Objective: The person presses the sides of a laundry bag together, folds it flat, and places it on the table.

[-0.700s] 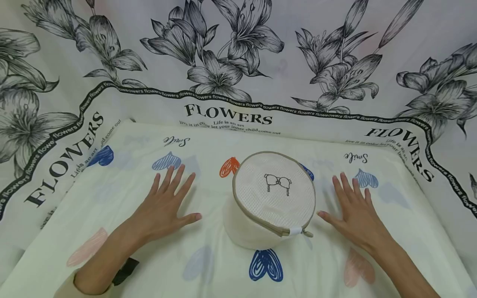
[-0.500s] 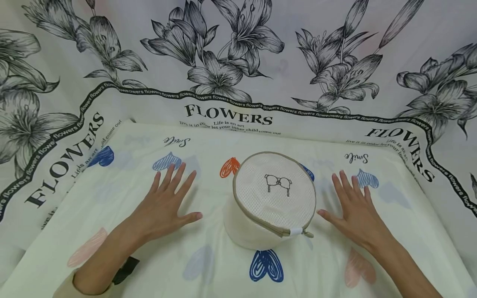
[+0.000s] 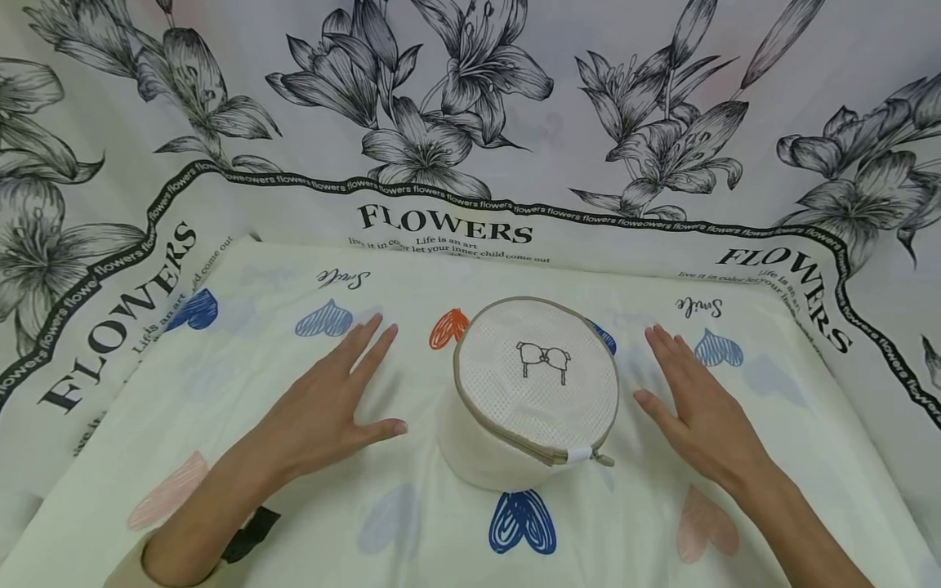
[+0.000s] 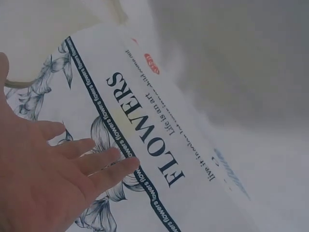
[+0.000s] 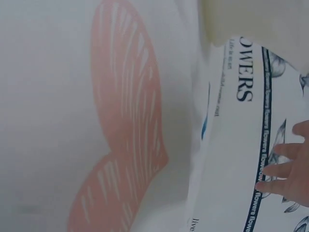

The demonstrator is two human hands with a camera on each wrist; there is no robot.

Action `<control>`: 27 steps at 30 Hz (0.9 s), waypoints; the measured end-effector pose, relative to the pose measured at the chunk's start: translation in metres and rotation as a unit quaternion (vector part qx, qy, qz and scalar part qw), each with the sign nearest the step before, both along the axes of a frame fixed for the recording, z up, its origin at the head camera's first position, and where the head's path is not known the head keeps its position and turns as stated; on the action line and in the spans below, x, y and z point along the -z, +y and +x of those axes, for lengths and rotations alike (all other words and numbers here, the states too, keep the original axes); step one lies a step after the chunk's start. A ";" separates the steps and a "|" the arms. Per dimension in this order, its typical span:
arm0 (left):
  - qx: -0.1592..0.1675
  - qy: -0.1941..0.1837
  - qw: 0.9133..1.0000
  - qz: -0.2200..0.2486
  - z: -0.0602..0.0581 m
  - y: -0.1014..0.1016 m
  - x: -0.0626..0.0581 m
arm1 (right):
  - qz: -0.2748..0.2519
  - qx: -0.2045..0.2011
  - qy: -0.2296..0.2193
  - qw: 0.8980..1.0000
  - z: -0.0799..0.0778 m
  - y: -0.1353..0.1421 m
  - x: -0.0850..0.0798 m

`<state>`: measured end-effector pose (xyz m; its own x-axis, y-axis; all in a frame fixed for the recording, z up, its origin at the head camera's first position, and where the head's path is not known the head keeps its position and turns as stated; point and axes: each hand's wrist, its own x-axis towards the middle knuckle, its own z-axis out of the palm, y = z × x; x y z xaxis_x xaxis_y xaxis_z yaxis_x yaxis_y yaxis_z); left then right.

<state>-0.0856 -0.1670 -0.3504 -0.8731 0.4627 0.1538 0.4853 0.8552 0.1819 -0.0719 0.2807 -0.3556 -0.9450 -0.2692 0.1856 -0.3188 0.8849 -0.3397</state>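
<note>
A round cream fabric bag (image 3: 540,367) stands upright on the heart-printed cloth in the head view. Its mesh top bears a line drawing of a bra, and a beige zipper runs round the rim with its pull (image 3: 604,461) at the front right. To the left of the bag is my left hand (image 3: 323,412), fingers extended and thumb pointing at the bag. My right hand (image 3: 698,412) is on the other side, likewise with straight fingers, its thumb close to the bag's right side. Neither hand touches the bag or holds anything. Both wrist views show the extended fingers.
A pale cloth (image 3: 434,531) with printed hearts covers the surface. Behind it hangs a white curtain (image 3: 559,163) with black lily drawings and a "FLOWERS" border. Something black (image 3: 251,535) shows beside the left wrist.
Both hands have turned more edge-on and drawn their fingers closer together, shifting slightly toward the bag. The whole head view has moved a little. The bag stays in place on the cloth.
</note>
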 end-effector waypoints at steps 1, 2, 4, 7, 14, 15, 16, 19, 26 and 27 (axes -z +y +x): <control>0.003 0.001 1.000 0.008 0.000 0.001 -0.001 | -0.010 0.001 -0.005 1.000 0.000 -0.001 -0.001; 0.005 0.001 1.000 0.012 0.000 0.001 -0.002 | -0.018 0.003 -0.009 1.000 0.000 -0.002 -0.002; 0.010 0.004 1.000 0.020 0.000 0.002 -0.004 | -0.035 0.006 -0.018 0.999 0.001 -0.004 -0.005; 0.019 0.010 0.999 0.031 -0.001 0.004 -0.006 | -0.063 0.002 -0.028 0.998 0.001 -0.007 -0.008; 0.042 0.020 0.997 0.056 -0.002 0.015 -0.015 | -0.113 -0.024 -0.031 0.993 0.000 -0.015 -0.018; 0.044 0.017 0.997 0.060 -0.001 0.016 -0.016 | -0.117 -0.029 -0.031 0.992 0.000 -0.017 -0.020; 0.046 0.012 0.997 0.066 -0.001 0.018 -0.017 | -0.121 -0.033 -0.032 0.992 0.001 -0.019 -0.022; 0.045 0.001 0.996 0.076 0.001 0.023 -0.020 | -0.143 -0.045 -0.038 0.988 0.001 -0.024 -0.026; 0.067 0.007 0.992 0.106 0.001 0.030 -0.024 | -0.185 -0.068 -0.053 0.979 0.004 -0.035 -0.032; 0.072 0.008 0.991 0.109 0.001 0.031 -0.025 | -0.183 -0.068 -0.051 0.979 0.004 -0.036 -0.033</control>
<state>-0.0850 -0.1358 -0.3254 -0.7968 0.5364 0.2782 0.6041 0.7177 0.3464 -0.0676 0.2444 -0.3226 -0.9236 -0.3275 0.1993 -0.3732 0.6489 -0.6631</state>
